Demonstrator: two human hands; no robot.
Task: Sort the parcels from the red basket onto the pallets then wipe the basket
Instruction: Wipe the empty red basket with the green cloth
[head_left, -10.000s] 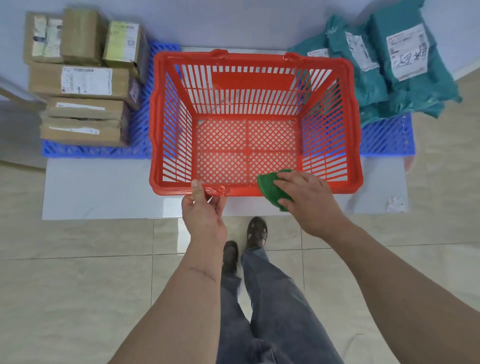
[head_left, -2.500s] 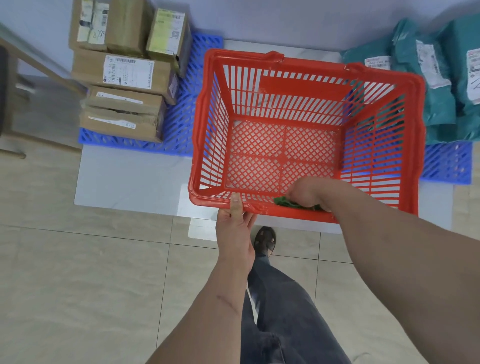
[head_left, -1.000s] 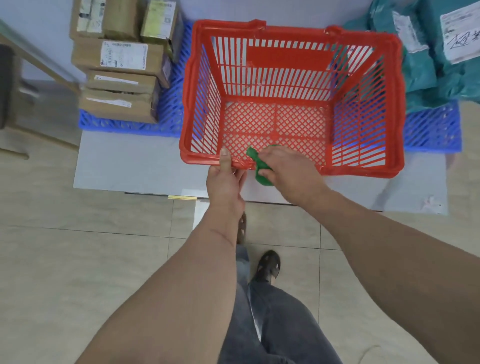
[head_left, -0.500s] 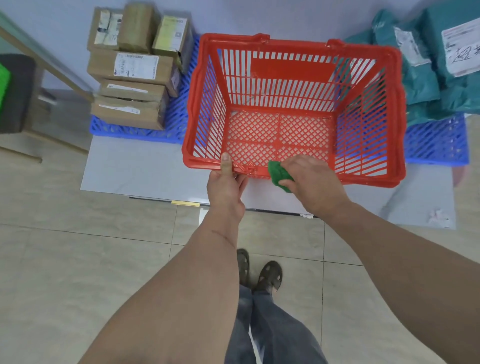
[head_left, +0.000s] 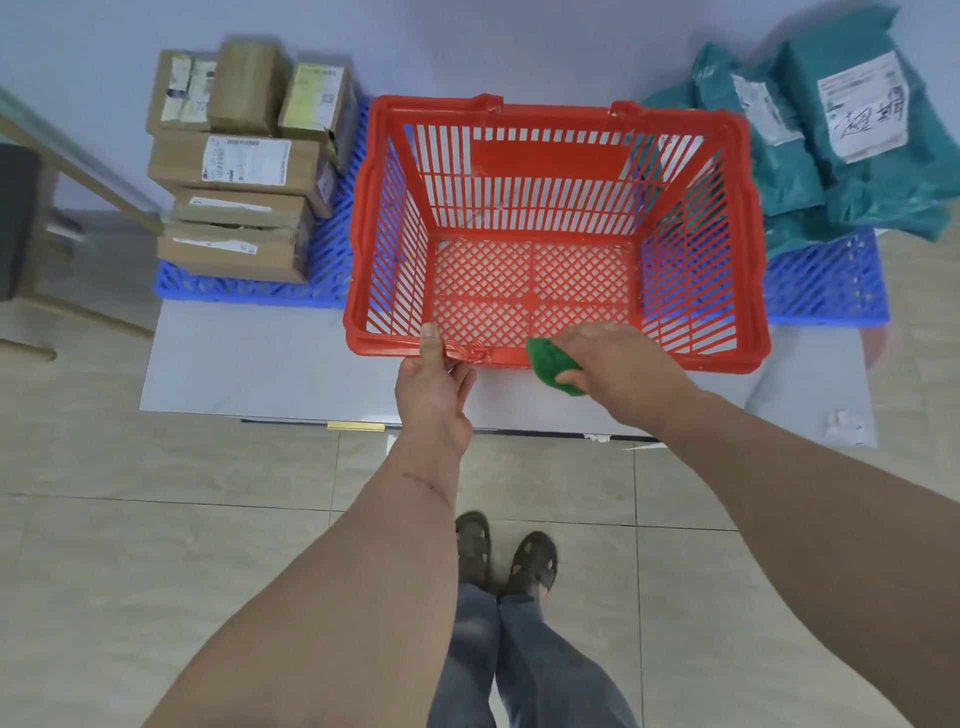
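Observation:
The red basket (head_left: 727, 124) stands on the floor in front of me with nothing inside it. My left hand (head_left: 435, 387) grips its near rim, thumb on top. My right hand (head_left: 618, 371) holds a green cloth (head_left: 550, 364) against the near rim, just right of the left hand. Several cardboard boxes (head_left: 236, 166) are stacked on the blue pallet (head_left: 249, 291) at the left. Teal mailer bags (head_left: 841, 135) lie piled on the blue pallet (head_left: 831, 280) at the right.
A pale grey mat (head_left: 249, 358) lies under the basket and pallets, on a beige tiled floor. A wooden chair frame (head_left: 57, 171) stands at the far left. My feet (head_left: 506, 556) are near the mat's front edge. A wall runs behind the pallets.
Ten seconds ago the cloth was on the near rim, then down inside the basket; it has come back up onto the near rim and slid right. My left hand has kept its grip.

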